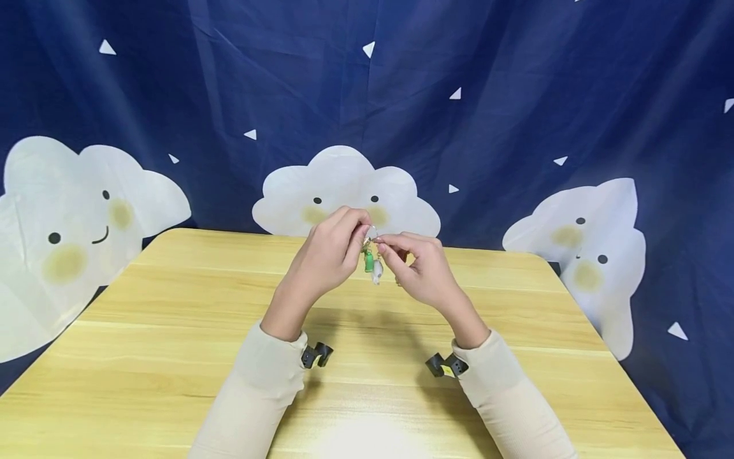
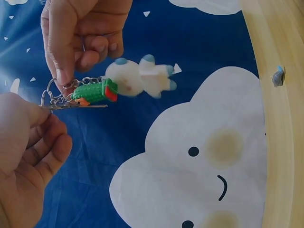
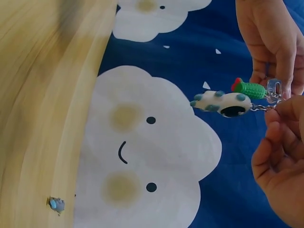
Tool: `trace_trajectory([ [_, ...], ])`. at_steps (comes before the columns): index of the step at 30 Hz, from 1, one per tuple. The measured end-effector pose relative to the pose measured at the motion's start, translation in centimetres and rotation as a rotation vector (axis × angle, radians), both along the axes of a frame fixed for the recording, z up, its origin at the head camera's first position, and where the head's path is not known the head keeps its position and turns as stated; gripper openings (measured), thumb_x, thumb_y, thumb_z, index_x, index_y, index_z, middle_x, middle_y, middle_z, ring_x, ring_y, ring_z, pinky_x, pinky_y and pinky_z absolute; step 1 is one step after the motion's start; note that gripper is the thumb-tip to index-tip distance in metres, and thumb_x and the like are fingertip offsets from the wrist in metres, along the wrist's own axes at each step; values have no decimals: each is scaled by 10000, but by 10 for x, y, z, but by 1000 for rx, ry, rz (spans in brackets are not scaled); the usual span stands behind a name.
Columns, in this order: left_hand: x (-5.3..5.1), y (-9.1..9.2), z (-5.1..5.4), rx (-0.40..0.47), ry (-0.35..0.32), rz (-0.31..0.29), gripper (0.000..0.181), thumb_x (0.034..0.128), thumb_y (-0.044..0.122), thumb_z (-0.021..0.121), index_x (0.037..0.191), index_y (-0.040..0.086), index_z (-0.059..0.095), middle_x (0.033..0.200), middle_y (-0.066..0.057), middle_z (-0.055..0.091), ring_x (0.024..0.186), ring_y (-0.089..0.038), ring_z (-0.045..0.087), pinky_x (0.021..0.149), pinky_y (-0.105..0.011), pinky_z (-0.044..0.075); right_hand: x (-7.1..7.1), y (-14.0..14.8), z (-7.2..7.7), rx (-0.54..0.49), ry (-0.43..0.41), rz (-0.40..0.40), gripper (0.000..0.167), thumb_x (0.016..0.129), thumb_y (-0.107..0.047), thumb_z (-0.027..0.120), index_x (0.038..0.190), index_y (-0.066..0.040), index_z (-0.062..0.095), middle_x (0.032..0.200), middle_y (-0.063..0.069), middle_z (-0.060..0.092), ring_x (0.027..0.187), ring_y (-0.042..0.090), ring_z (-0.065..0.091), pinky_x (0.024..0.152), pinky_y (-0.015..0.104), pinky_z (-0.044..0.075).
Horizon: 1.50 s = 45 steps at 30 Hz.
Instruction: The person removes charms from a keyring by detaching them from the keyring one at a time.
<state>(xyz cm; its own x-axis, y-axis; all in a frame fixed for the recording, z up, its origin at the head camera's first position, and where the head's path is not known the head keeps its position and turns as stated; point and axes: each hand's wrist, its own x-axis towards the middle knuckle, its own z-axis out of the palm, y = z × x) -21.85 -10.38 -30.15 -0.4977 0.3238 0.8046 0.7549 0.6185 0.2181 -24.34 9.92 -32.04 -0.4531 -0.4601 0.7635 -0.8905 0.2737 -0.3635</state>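
Note:
Both hands are raised over the far part of the table and meet at a metal key ring. My left hand pinches a thin flat metal piece, seen edge-on in the left wrist view, beside the ring. With thumb and forefinger, my right hand pinches the ring and its chain. A green bumpy charm with a red end hangs there, next to a white figure charm with blue-tipped limbs. Fingers hide part of the ring.
A small grey-blue trinket lies near the far edge of the wooden table. Behind the table hangs a dark blue curtain with white clouds. Each sleeve cuff carries a small black camera.

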Motion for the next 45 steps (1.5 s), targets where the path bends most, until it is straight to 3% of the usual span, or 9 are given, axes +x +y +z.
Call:
trace_trajectory([
  [5,0,0,0,8,6,-2,104,1029,26,555,1039,-17,649,908,-102,616,734,-185,530,632,-287,481,-1,0,0,-39,50,-18,114,955,-21,660,992,-22,768,740,-7,674,630,96,559,554,323,495],
  [13,1,3,-1,3,-2,-29,84,1027,19,570,1053,-15,642,963,-110,641,799,-199,577,697,-300,524,0,1,2,-93,99,-49,120,934,-56,654,923,-26,770,712,-4,647,630,107,529,576,204,414],
  [26,0,4,-1,-40,-41,-63,66,1003,17,575,1025,-2,635,948,-96,647,786,-176,589,689,-269,524,0,5,6,-96,96,-59,126,931,-47,641,898,-31,761,699,-17,631,636,106,525,572,217,410],
  [36,-1,5,-1,4,24,-66,57,986,-10,561,1015,-22,608,904,-101,605,766,-190,553,665,-280,507,4,5,7,-83,41,-24,136,937,-51,635,879,-41,757,708,-30,643,642,104,540,570,256,443],
  [41,0,6,-1,13,24,-83,56,966,-11,557,1006,-16,595,900,-99,603,781,-189,573,689,-277,524,5,6,9,-110,61,-42,143,921,-57,630,860,-46,759,702,-29,646,632,108,531,542,305,437],
  [45,0,6,-2,15,12,-89,59,936,-17,541,985,-3,569,866,-83,571,764,-184,542,669,-274,498,7,6,10,-105,67,-43,147,915,-48,624,860,-45,760,699,-30,644,629,105,528,554,256,425],
])
